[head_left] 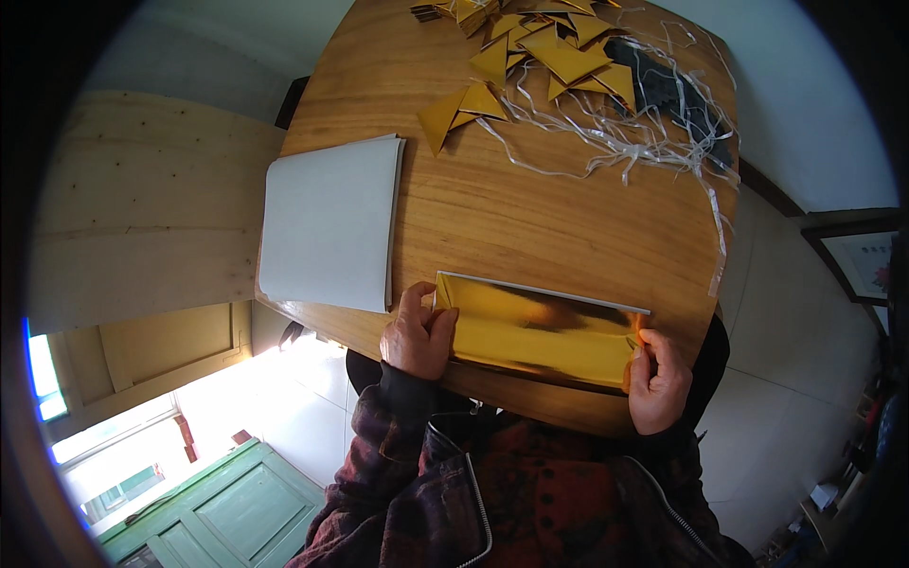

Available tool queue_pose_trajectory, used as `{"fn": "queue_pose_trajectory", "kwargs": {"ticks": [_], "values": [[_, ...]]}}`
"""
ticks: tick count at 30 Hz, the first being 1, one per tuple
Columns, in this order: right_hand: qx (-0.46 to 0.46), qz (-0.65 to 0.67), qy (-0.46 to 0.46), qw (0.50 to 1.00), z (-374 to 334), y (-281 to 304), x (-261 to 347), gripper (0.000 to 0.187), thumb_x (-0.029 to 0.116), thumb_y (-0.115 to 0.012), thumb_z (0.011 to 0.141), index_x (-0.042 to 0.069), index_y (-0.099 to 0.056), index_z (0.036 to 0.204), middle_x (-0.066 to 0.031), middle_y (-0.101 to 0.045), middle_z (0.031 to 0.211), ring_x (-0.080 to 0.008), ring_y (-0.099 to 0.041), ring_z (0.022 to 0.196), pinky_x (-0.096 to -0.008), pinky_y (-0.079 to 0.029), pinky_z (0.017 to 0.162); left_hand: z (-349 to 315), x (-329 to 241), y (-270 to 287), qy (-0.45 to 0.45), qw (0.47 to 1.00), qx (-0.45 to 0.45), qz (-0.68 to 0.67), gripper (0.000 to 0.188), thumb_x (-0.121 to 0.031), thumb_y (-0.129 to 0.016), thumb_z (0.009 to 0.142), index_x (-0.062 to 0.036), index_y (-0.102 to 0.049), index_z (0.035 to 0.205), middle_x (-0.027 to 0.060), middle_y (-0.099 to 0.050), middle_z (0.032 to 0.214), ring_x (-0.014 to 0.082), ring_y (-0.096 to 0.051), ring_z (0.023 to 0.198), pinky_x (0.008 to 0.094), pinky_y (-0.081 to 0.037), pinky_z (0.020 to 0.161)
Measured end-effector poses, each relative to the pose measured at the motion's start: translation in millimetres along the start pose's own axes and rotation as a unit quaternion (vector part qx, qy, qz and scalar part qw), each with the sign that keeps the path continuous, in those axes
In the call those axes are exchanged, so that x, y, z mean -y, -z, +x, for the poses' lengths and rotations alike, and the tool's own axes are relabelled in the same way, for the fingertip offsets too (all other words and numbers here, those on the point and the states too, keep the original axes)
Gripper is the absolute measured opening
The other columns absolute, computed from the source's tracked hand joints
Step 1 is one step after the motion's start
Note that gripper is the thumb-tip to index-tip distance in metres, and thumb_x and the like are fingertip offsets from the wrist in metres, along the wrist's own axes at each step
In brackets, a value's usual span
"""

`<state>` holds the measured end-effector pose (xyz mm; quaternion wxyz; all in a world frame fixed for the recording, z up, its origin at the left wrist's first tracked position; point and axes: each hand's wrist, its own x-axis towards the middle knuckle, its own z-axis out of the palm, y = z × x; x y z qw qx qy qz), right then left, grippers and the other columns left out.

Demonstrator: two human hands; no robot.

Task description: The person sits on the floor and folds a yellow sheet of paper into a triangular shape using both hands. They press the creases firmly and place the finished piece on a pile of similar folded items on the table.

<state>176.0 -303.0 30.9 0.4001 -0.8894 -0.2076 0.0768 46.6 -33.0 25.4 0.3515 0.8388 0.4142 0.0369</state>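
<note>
A sheet of shiny gold foil paper (540,331), folded into a long strip with a white edge along its far side, lies at the near edge of the table. My left hand (417,336) pinches its left end between thumb and fingers. At the other end, my right hand (660,381) grips the right corner with thumb and forefinger. Small creases show at both ends of the strip. To the left rests a stack of white-backed sheets (331,222).
Folded gold paper pieces (563,57) lie heaped at the far side of the wooden table (445,213). Beside them, a tangle of white plastic strips (644,147) spreads over a dark sheet (663,80) and hangs toward the right edge. A green panelled door (237,506) stands at lower left.
</note>
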Motion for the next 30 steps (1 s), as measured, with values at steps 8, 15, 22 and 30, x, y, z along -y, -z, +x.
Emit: {"fn": "queue_pose_trajectory", "kwargs": {"ticks": [8,15,22,30], "values": [[0.003,-0.008,0.002,1.000,-1,0,-2,0.022,-0.003,-0.060,0.085,0.000,-0.062,0.107,-0.0186,-0.067,0.095,-0.0336,-0.068,0.083,-0.0363,-0.054,0.073,2,0,0,0.009,1.000,0.007,-0.014,0.039,-0.023,-0.070,0.085,-0.0074,-0.053,0.117,0.0092,-0.064,0.063,0.0285,-0.063,0.059,0.0398,-0.047,0.054],[0.002,-0.010,0.005,1.000,-1,0,-2,0.023,-0.003,-0.060,0.085,0.000,-0.062,0.108,-0.0185,-0.067,0.095,-0.0329,-0.068,0.084,-0.0357,-0.054,0.073,3,1,-2,0.012,1.000,0.005,-0.024,0.039,-0.022,-0.070,0.084,-0.0076,-0.053,0.116,0.0087,-0.062,0.061,0.0278,-0.062,0.057,0.0395,-0.045,0.053],[-0.023,-0.012,0.029,0.999,-1,-3,-6,0.022,-0.004,-0.061,0.085,0.000,-0.062,0.106,-0.0165,-0.066,0.091,-0.0289,-0.066,0.075,-0.0334,-0.052,0.066,4,1,-2,0.031,1.000,0.000,-0.003,0.038,-0.017,-0.070,0.083,-0.0066,-0.054,0.116,0.0069,-0.056,0.053,0.0203,-0.054,0.046,0.0353,-0.040,0.047],[-0.024,-0.011,0.015,1.000,0,-4,-4,0.025,-0.001,-0.064,0.084,0.003,-0.062,0.108,-0.0184,-0.068,0.099,-0.0338,-0.069,0.085,-0.0369,-0.056,0.070,8,17,-4,0.005,1.000,0.006,-0.026,0.039,-0.009,-0.068,0.086,-0.0081,-0.053,0.122,0.0023,-0.043,0.048,0.0127,-0.038,0.044,0.0299,-0.033,0.047]]}}
